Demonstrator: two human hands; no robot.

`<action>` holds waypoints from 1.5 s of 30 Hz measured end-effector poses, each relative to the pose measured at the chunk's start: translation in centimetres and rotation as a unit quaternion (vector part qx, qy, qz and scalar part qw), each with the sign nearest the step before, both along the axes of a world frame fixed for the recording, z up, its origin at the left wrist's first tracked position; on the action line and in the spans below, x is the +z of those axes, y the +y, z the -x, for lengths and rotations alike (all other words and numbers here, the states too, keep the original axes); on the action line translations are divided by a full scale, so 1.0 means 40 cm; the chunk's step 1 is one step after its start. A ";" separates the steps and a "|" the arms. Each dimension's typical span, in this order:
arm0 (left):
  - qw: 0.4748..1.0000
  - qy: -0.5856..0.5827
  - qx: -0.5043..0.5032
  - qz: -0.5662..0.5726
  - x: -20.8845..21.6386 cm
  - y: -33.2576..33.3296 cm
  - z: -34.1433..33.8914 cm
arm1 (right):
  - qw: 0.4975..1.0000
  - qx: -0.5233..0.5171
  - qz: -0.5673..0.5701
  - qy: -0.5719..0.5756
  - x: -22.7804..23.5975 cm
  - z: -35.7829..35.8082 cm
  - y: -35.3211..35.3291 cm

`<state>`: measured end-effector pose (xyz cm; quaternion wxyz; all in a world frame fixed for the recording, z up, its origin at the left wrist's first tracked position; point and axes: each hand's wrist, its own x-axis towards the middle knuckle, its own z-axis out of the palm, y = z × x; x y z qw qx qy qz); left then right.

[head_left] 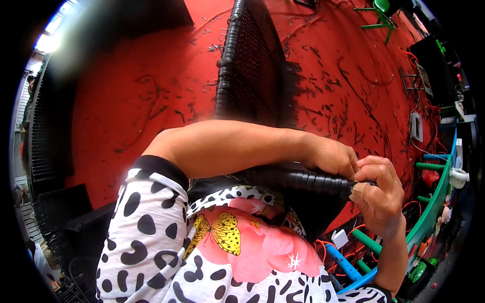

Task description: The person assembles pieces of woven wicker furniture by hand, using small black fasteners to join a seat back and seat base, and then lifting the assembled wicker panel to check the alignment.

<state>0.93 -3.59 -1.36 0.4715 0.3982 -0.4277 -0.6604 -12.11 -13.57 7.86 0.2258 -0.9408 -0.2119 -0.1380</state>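
Head view. I see both hands together at the right-hand end of a wrapped bar (308,180), which is bound in close turns of black strip and lies across the front of the wearer's body. The right hand (382,194) is clamped on that end, thumb below and fingers curled above. The left hand (333,155) reaches over the bar, its fingertips bent down to meet the right; what they pinch is hidden, so I cannot tell whether it grips.

Beyond the bar stands a black woven panel (250,65); the left forearm hides whether the two join. Dark scraps (328,108) lie strewn on the red floor (116,121) beyond the bar. Right of the bar is a green and blue tubular frame (427,222).

In my judgement the step in hand is fixing or finishing strip at the bar's end. The next move seems to call for a steady right-hand hold and a firm pull by the left, lest the turns loosen.
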 end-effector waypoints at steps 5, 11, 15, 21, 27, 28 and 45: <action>0.997 0.059 -0.040 -0.030 -0.032 -0.011 0.004 | 1.000 0.015 0.015 -0.004 0.003 0.010 0.002; 0.996 -0.065 0.056 0.028 0.014 0.010 0.010 | 0.999 0.021 -0.027 0.001 0.002 0.002 0.006; 0.993 -0.086 0.070 0.043 0.020 0.006 0.012 | 0.997 -0.004 -0.062 0.040 0.015 0.005 0.011; 0.987 -0.110 0.091 0.078 0.031 -0.001 0.012 | 0.970 -0.110 -0.125 0.176 0.039 0.009 0.007; 0.980 -0.151 0.111 0.067 0.036 0.008 0.011 | 0.999 -0.001 0.040 0.023 0.033 0.001 0.025; 0.979 -0.154 0.112 0.071 0.043 0.012 0.007 | 0.998 0.005 0.068 0.004 0.028 0.007 0.023; 0.975 -0.161 0.139 0.061 0.029 -0.010 -0.029 | 0.990 -0.105 -0.082 0.038 -0.032 0.014 -0.069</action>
